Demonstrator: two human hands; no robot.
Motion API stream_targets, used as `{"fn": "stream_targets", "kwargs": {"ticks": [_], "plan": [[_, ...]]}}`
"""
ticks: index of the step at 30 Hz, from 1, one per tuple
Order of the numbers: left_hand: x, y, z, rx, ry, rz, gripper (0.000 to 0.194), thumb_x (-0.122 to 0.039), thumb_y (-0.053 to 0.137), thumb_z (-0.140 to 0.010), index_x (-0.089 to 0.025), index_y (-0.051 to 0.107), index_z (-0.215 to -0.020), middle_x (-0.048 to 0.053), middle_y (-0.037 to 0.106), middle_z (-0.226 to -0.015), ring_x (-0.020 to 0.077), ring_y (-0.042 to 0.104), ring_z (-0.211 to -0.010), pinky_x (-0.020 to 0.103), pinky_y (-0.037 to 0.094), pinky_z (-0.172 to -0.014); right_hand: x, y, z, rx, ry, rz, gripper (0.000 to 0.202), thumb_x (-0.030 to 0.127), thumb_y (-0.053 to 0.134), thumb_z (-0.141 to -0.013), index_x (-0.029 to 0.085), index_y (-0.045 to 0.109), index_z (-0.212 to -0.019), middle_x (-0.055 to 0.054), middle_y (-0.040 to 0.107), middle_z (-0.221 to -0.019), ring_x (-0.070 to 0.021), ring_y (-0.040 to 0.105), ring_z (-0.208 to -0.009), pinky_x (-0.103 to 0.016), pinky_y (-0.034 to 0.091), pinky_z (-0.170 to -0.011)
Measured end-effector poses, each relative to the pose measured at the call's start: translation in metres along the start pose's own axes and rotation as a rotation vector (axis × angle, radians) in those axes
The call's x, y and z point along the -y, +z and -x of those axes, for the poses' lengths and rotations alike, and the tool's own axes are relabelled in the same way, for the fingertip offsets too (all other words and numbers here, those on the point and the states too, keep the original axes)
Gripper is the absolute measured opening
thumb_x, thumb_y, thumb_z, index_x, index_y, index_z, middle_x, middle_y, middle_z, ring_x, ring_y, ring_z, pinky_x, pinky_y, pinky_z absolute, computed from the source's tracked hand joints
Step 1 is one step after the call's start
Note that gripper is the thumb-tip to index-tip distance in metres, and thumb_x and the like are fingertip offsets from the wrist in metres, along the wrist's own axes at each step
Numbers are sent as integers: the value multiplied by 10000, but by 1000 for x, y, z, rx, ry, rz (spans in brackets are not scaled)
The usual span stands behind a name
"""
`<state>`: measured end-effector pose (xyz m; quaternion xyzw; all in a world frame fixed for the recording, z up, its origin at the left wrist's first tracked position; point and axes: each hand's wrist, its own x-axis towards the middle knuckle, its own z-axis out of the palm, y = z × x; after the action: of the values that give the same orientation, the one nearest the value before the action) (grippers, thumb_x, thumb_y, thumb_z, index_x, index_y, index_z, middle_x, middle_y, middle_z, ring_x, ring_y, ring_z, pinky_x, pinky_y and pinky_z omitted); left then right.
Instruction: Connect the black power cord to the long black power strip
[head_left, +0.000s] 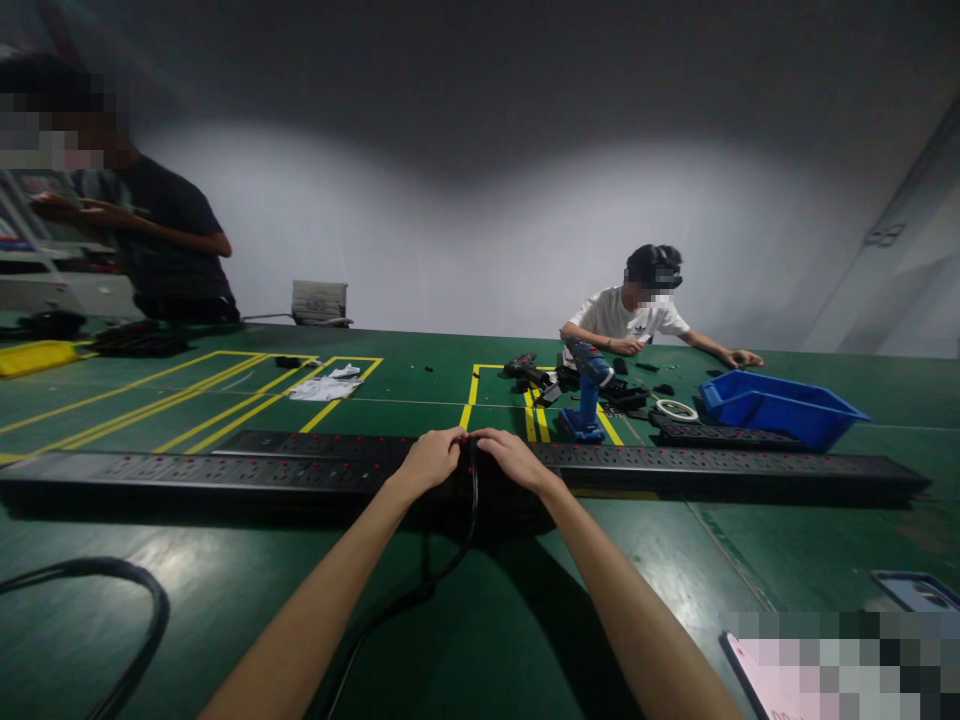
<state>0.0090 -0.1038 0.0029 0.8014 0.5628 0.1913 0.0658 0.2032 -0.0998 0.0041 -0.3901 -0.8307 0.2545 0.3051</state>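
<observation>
My left hand (433, 460) and my right hand (516, 462) meet in the middle of the view, fingertips pinched together at the upper end of a black cable (474, 500). A small reddish spot shows between the fingers, too small to make out. From there the cable hangs down and runs along the green table toward me. Both hands are right over long black power strips (187, 475) with rows of sockets and red marks. Another long strip (720, 468) stretches to the right. My hands hide the middle of the strips.
A blue cordless drill (583, 395) stands behind the strips, beside a blue bin (780, 405) and a roll of tape (676, 410). White papers (326, 385) lie at left. A thick black cable (150, 590) loops at front left. Two people are across the table.
</observation>
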Motion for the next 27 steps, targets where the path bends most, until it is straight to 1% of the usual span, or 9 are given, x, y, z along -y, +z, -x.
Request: {"fn": "stream_targets", "kwargs": {"ticks": [3,5,10,13,17,19,23,25,27], "plan": [[1,1,-1,3,5,16,310,-214,431,-898,-235,648,-1119,64,708,-1067,222,646,-1000,297,453,-872,-3,3,-2,-29,-1,-62,358,462,530,-889,228,651,-1131,-51,658,-1147,-221,583,-1070,-347,431,-929],[1,1,-1,-1,14,21,301,-209,433,-899,-233,653,-1103,60,709,-1070,216,648,-994,291,452,-873,-5,5,-2,-50,-8,-82,389,479,600,-841,215,649,-1124,-58,656,-1136,-222,585,-1061,-347,436,-920],[2,2,-1,-27,33,-3,278,-216,432,-897,-237,657,-1060,53,716,-1036,221,656,-965,303,455,-854,-4,5,2,-60,-56,-101,376,427,655,-805,212,639,-1112,-56,651,-1127,-218,581,-1060,-354,429,-933],[4,3,-1,-32,39,-2,288,-220,421,-901,-244,656,-1065,52,715,-1036,225,654,-972,307,454,-855,-2,1,5,-31,-55,-119,366,361,651,-801,225,625,-1139,-46,646,-1142,-216,582,-1061,-355,430,-935],[5,4,0,-31,25,16,303,-221,418,-900,-248,649,-1095,59,711,-1049,226,653,-986,305,455,-864,-2,-4,7,41,-105,-111,536,221,700,-692,234,578,-1214,-27,631,-1166,-210,582,-1056,-342,427,-942],[4,4,0,-28,17,21,311,-217,422,-896,-248,645,-1111,65,709,-1054,223,651,-996,303,452,-877,-1,-3,7,29,-129,-78,566,223,711,-675,234,567,-1222,-32,622,-1172,-212,576,-1065,-340,423,-943],[4,3,0,-24,18,15,309,-207,418,-893,-248,648,-1095,62,710,-1041,222,652,-989,306,452,-880,3,0,7,-38,-113,11,615,284,756,-652,226,552,-1228,-63,599,-1199,-224,581,-1050,-349,435,-916],[4,3,-1,-21,14,-5,302,-206,420,-892,-247,648,-1086,60,711,-1034,227,654,-977,309,455,-868,5,2,7,-48,-106,66,573,283,752,-671,228,562,-1209,-64,608,-1185,-224,584,-1041,-346,437,-907],[4,4,-1,-13,9,-29,297,-207,425,-891,-240,648,-1084,65,710,-1039,234,653,-975,310,457,-855,8,4,7,-46,-110,133,482,282,720,-725,227,579,-1183,-65,626,-1156,-224,584,-1046,-343,431,-907]]}}
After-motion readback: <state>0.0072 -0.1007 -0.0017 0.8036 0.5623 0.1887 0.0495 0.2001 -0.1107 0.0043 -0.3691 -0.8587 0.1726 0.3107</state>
